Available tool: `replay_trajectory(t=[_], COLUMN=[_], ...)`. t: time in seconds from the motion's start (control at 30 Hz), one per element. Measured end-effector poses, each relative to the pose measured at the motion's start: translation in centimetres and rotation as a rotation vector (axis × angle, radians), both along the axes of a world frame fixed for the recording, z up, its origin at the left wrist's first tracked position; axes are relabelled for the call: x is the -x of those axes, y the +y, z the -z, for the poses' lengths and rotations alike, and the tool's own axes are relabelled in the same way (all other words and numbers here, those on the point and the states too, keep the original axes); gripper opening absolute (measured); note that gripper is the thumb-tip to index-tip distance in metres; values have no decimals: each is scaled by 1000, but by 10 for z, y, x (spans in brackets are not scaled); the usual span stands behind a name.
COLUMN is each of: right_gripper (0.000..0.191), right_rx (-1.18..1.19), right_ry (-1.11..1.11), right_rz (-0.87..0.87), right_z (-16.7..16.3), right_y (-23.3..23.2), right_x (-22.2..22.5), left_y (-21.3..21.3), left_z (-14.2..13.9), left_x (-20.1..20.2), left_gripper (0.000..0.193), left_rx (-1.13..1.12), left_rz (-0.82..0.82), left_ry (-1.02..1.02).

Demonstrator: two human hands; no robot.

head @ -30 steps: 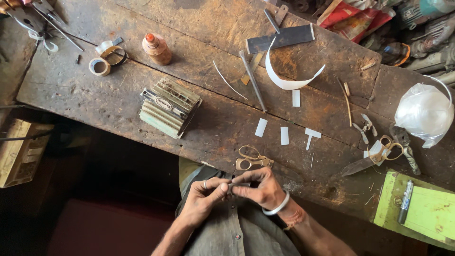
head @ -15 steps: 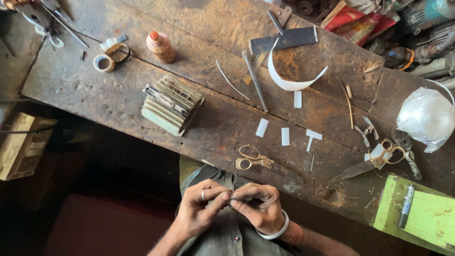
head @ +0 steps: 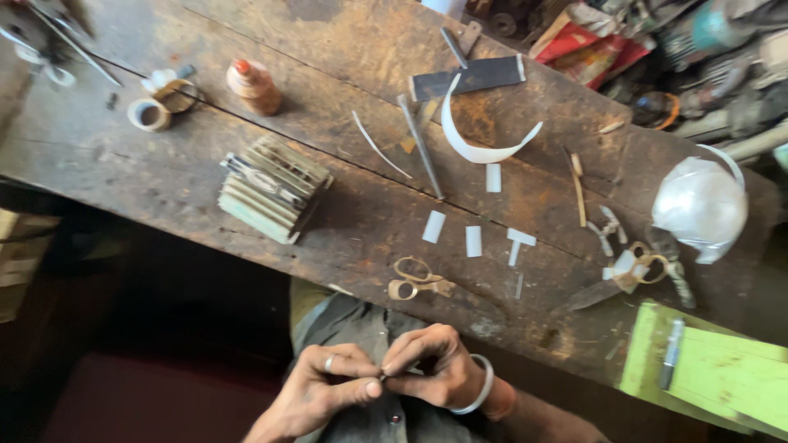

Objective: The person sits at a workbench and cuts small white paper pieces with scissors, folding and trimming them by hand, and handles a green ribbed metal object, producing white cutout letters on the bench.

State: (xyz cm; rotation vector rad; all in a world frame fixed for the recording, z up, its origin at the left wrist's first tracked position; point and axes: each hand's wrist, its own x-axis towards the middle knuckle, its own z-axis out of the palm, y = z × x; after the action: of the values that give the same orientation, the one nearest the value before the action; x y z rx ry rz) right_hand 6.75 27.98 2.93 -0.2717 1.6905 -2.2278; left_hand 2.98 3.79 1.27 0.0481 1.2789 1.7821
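At the bottom centre of the frame, the left hand (head: 324, 390) and right hand (head: 435, 369) meet fingertip to fingertip, pinching a tiny piece (head: 382, 377) too small to identify. Just above, small scissors (head: 414, 279) lie on the worn wooden counter (head: 345, 221), near white strips (head: 474, 240).

The worn wooden worktop (head: 328, 57) is dark brown with rusty orange patches. On it lie small white rectangular strips (head: 474, 241), a curved white crescent piece (head: 476, 152), a dark grey flat metal bar (head: 468, 78), brass-coloured scissors (head: 417, 279) and a pale green ribbed block (head: 271, 189). A squat bottle (head: 254, 86) is tan with a red cap. The board (head: 714, 369) at the right is bright lime green. The left hand (head: 324, 394) wears a silver ring, the right hand (head: 435, 373) a white bangle over grey cloth.
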Motion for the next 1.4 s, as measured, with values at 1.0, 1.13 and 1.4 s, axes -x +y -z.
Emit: replay_trajectory(t=[1.0, 1.13, 1.4], right_gripper=[10, 10, 19], right_rx=[268, 407, -149], right_ry=[-281, -154, 174], right_rz=[289, 360, 258], right_z=[52, 46, 23], right_y=[-32, -27, -7], right_x=[11, 19, 30], left_y=[13, 30, 28], left_z=[-15, -5, -1], left_x=[52, 31, 21], left_gripper=[10, 13, 15], left_rx=[221, 174, 125], left_rz=[-219, -368, -323], left_ry=[829, 681, 493])
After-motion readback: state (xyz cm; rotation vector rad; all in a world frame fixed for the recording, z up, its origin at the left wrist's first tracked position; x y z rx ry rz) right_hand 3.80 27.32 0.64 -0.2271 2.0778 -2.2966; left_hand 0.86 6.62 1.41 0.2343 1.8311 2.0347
